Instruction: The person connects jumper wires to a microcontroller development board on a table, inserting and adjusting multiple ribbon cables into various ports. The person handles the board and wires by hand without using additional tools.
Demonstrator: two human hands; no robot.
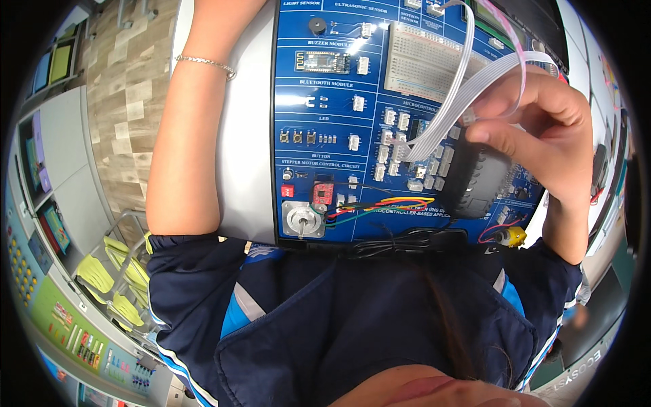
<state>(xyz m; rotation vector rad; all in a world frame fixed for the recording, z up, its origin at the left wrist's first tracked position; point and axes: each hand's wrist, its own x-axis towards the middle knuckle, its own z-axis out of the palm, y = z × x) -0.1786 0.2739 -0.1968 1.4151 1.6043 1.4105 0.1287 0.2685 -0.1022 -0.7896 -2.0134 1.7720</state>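
My right hand is closed in a pinch over the blue electronics trainer board. Between thumb and forefinger sits a small white plug connector, partly covered by the fingertips. Close by, a thin pink-and-white cable loops down to the hand. Below the thumb lies a black slotted box. A grey ribbon cable arches from the white header sockets toward the upper right. My left forearm stretches up along the board's left edge; only the back of my left hand shows, its fingers cut off by the frame.
A white breadboard sits on the board's upper part. Near the front edge are a stepper motor, coloured wires, a bundled black cable and a yellow motor. Green chairs stand at the left.
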